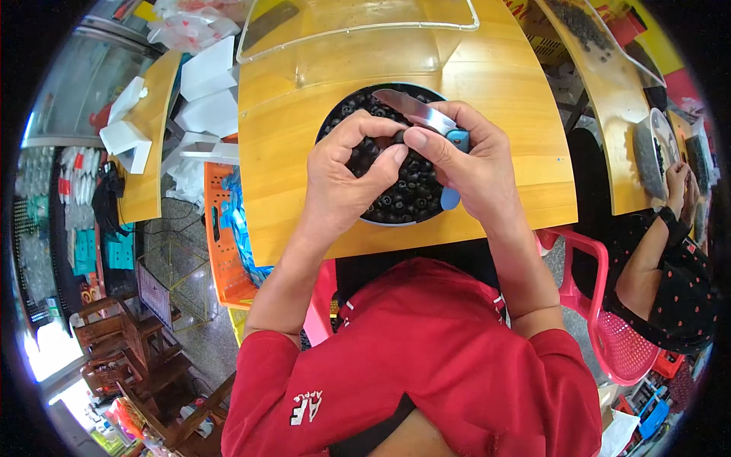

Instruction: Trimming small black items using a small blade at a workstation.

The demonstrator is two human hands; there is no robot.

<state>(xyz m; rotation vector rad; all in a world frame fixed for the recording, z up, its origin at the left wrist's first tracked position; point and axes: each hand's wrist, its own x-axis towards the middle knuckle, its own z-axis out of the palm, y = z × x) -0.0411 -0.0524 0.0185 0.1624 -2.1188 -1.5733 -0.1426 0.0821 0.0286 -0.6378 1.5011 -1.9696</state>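
Observation:
A round bowl (pixel 390 224) full of small dark round pieces (pixel 407 194), which look like berries, sits on the yellow wooden table under both hands. My left hand (pixel 352 171) is closed in a pinch on one dark round berry (pixel 398 137) above the bowl. My right hand (pixel 481 164) grips a knife (pixel 417 110) by its blue handle, the blade pointing left over the bowl's far side. The right thumb is at the same berry, opposite the left fingers.
A clear plastic tub (pixel 358 53) stands on the table (pixel 502 99) beyond the bowl. At left are an orange crate (pixel 228 259) and white boxes (pixel 209 72). A pink chair (pixel 620 346) and another person's hand (pixel 676 183) at a clear container (pixel 649 156) are at right.

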